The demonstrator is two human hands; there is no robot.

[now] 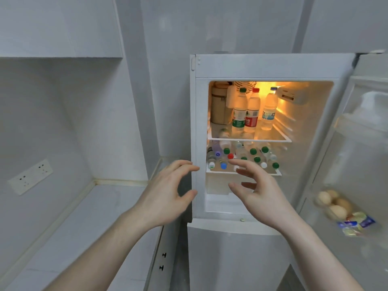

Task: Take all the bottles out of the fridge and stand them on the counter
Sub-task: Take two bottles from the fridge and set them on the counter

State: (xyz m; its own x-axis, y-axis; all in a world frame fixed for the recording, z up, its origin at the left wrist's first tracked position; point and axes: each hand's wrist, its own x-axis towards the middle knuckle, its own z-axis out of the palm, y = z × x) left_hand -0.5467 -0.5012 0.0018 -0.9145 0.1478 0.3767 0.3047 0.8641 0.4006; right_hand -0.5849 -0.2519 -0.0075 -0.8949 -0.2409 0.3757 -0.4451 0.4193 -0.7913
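Note:
The white fridge (273, 66) stands open with its light on. Three clear bottles stand on its top shelf: one with a green cap (239, 110), one with a red cap (252, 111) and one with a blue cap (269, 110). On the lower shelf several bottles (254, 153) lie with green, red, blue and white caps facing out. My left hand (168, 192) and my right hand (258, 192) hover in front of the lower shelf, fingers spread and loosely curved, holding nothing. The pale counter (88, 223) lies to the left.
The fridge door (357, 143) swings open at the right, with eggs (333, 204) and small packets (357, 224) in its rack. A beige canister (218, 106) stands at the top shelf's back left. A wall socket (30, 176) sits above the counter.

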